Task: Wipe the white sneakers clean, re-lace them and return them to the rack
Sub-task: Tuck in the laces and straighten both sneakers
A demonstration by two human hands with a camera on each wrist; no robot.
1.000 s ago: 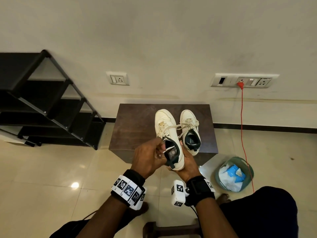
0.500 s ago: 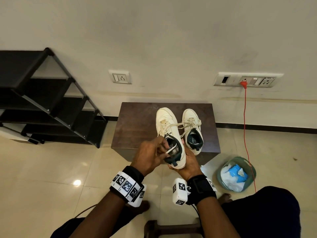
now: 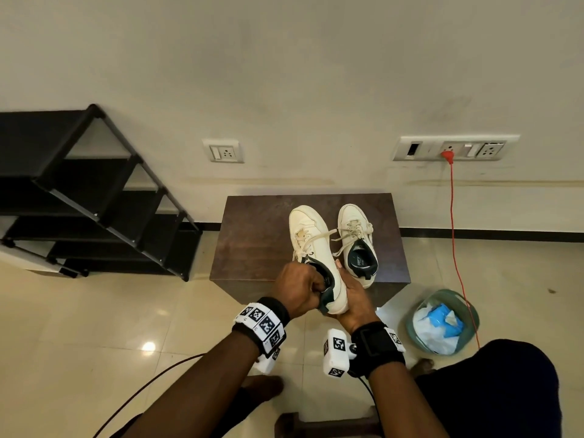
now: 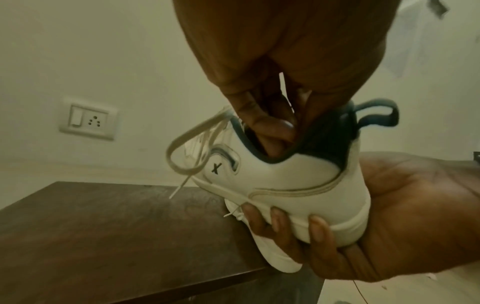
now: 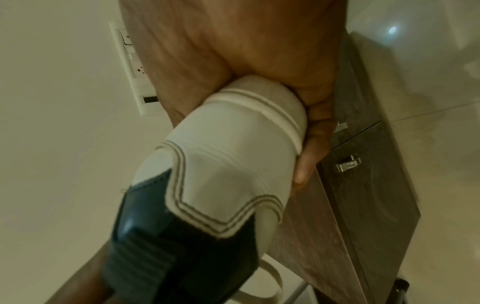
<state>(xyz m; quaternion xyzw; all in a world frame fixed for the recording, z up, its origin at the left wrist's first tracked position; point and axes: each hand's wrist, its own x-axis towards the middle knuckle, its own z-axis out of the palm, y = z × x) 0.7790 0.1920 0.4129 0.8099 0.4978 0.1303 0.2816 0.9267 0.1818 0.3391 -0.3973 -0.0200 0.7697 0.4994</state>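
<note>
One white sneaker [image 3: 311, 238] with a dark green lining is tilted up, toe resting on the brown table [image 3: 252, 235], heel off its near edge. My right hand [image 3: 350, 295] cups the heel from below, fingers curled round the sole [image 4: 285, 218]. My left hand [image 3: 317, 287] is fisted over the shoe's opening, with the thumb and fingers hooked inside the collar [image 4: 275, 127]. A loose lace loop [image 4: 187, 156] hangs from the eyelets. The second sneaker [image 3: 357, 241] stands laced on the table just to the right. The right wrist view shows the held heel [image 5: 233, 154] close up.
A black shoe rack [image 3: 79, 200] stands against the wall to the left. A green bin [image 3: 423, 306] holding white and blue wipes sits on the floor right of the table. A red cord [image 3: 455, 232] hangs from the wall socket beside it. A stool edge [image 3: 316, 425] shows below.
My left hand let go of the white piece it pinched at the collar and pushed its fingers into the shoe's opening. The right hand has kept its hold on the heel.
</note>
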